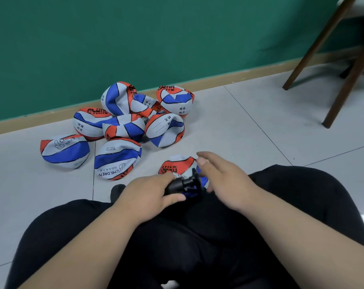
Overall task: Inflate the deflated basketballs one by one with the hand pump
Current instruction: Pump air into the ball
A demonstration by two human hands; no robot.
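**A:** In the head view, where is the hand pump?

**B:** The black hand pump sits above the lap, over black trousers. The left hand grips its body with fingers and thumb curled round it.

**A:** And the right hand?

**B:** The right hand is just beside the pump's far end, fingers loosely spread and holding nothing. I cannot tell whether it touches.

**A:** The balls?

**B:** One crumpled deflated basketball lies on the floor directly behind the pump. The pile of deflated basketballs sits farther off, near the green wall.
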